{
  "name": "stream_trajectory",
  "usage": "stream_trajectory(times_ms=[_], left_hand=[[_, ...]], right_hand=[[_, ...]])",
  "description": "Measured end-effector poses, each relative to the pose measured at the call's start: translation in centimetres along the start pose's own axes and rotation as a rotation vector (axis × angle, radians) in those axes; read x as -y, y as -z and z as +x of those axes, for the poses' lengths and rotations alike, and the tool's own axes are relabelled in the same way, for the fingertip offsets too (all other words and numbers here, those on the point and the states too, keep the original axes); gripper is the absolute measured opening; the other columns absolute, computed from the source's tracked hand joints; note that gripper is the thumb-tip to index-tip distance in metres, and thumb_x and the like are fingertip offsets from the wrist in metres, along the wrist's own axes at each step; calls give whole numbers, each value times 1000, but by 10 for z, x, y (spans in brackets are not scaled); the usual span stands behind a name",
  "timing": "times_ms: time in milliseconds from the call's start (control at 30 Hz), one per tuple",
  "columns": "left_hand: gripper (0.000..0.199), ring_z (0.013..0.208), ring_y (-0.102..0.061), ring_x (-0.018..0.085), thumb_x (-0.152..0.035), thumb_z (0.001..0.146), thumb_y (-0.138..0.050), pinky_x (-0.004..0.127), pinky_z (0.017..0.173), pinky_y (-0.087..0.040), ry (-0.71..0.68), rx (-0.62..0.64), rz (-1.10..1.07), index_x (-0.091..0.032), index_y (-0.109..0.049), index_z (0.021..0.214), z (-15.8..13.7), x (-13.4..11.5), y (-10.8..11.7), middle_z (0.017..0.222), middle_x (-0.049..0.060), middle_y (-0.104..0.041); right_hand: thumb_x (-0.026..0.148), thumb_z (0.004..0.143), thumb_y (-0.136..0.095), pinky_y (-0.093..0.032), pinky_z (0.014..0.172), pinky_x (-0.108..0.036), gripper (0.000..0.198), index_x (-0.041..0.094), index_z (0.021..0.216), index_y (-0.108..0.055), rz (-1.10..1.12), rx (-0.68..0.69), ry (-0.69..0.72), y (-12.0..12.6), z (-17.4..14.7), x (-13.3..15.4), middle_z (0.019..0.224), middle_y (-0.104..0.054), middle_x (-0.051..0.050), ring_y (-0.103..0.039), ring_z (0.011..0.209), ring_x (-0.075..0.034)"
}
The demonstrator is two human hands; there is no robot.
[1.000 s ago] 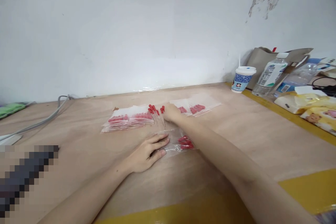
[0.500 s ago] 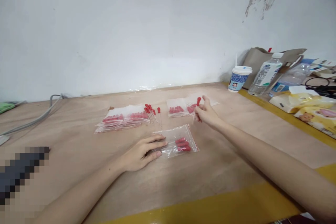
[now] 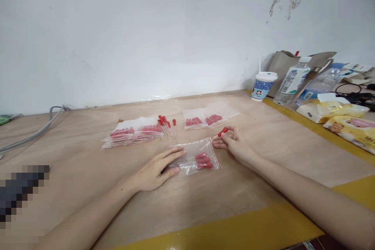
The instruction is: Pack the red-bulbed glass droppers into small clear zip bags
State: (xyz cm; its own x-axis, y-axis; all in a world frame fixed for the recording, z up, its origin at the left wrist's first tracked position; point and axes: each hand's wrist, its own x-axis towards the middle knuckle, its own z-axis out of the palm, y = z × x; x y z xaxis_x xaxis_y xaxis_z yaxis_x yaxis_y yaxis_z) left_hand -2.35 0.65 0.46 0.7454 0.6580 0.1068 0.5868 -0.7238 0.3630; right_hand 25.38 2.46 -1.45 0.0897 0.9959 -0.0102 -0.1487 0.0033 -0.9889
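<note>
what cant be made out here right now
All in the head view:
Bag's left end: hidden under the left hand.
Tip of the right hand's dropper: too fine to tell whether it's inside the bag.
Cable: cut off by the left edge.
Cup's lettering: too small.

Just below centre frame, the left hand [image 3: 155, 170] rests on a clear bag [image 3: 189, 168] of red-topped droppers [image 3: 203, 160]. Right of centre, the right hand [image 3: 234, 144] pinches another dropper [image 3: 223, 131] beside the bag's red-striped edge. Stacked bags [image 3: 131, 133] lie on the table [image 3: 164, 211], left of centre.
</note>
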Motion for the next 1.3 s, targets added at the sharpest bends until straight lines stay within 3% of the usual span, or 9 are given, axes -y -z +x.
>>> stream_trajectory(times_ms=[100, 300, 367, 467, 600, 800, 1000, 1200, 1300], left_hand=[[44, 129, -30, 22, -34, 92, -38, 40, 105, -30, 15, -6, 0, -30, -30, 136, -1, 0, -1, 145, 1, -25], [44, 128, -31, 22, -33, 92, -39, 39, 104, -31, 10, -14, -4, -30, -31, 135, -1, -1, -1, 144, 1, -28], [44, 128, -31, 22, -33, 92, -39, 39, 104, -31, 11, -13, -3, -29, -31, 135, -1, -2, 0, 143, 1, -28], [44, 128, -32, 22, -33, 92, -39, 39, 105, -30, 18, -2, 3, -29, -31, 135, -1, -3, 1, 143, 2, -28], [43, 128, -31, 22, -34, 92, -38, 40, 104, -30, 20, 4, 22, -29, -31, 135, -1, -2, 1, 144, 2, -27], [45, 128, -31, 22, -33, 92, -38, 40, 105, -30, 14, -1, 21, -29, -30, 136, 0, -2, 0, 143, 2, -28], [44, 127, -33, 23, -34, 92, -39, 41, 104, -31, 4, -22, 3, -29, -32, 135, -1, -2, -1, 143, 3, -29], [44, 127, -34, 23, -35, 91, -41, 40, 104, -32, 13, -29, -11, -28, -34, 134, -1, -2, -1, 142, 3, -31], [43, 127, -33, 23, -34, 91, -41, 40, 104, -31, 1, -31, -18, -28, -36, 133, -1, -1, -1, 142, 3, -31]], right_hand=[[21, 83, -42, -54, 60, -30, 11, 23, 89, -33, -43, 70, -66, 6, -1, 1, 72, -58, 2, -63, 59, -12], [29, 73, -59, -43, 48, -21, 19, 18, 82, -48, -293, 222, -18, 20, 5, 3, 64, -58, 2, -55, 51, -9], [33, 70, -62, -43, 52, -23, 21, 17, 81, -54, -413, 276, 65, 21, 5, 3, 62, -58, 2, -55, 55, -11], [33, 70, -62, -46, 70, -29, 19, 17, 80, -61, -581, 324, 263, 17, 3, 1, 77, -64, -3, -58, 74, -15], [29, 70, -63, -43, 84, -33, 14, 17, 78, -64, -601, 403, 420, 6, 5, -2, 90, -65, -5, -58, 87, -17], [33, 65, -66, -48, 64, -30, 20, 14, 69, -63, -477, 281, 223, -8, 9, -10, 73, -68, -5, -61, 68, -17], [33, 65, -66, -46, 55, -27, 19, 15, 70, -65, -499, 356, 228, -3, 8, -13, 65, -66, -3, -58, 58, -15], [22, 74, -53, -46, 67, -30, 20, 22, 84, -70, -723, 288, 336, -4, 2, -10, 80, -68, -2, -59, 72, -17], [20, 75, -51, -45, 73, -32, 22, 24, 84, -71, -779, 351, 363, -6, -2, -3, 80, -67, -2, -59, 79, -19]])
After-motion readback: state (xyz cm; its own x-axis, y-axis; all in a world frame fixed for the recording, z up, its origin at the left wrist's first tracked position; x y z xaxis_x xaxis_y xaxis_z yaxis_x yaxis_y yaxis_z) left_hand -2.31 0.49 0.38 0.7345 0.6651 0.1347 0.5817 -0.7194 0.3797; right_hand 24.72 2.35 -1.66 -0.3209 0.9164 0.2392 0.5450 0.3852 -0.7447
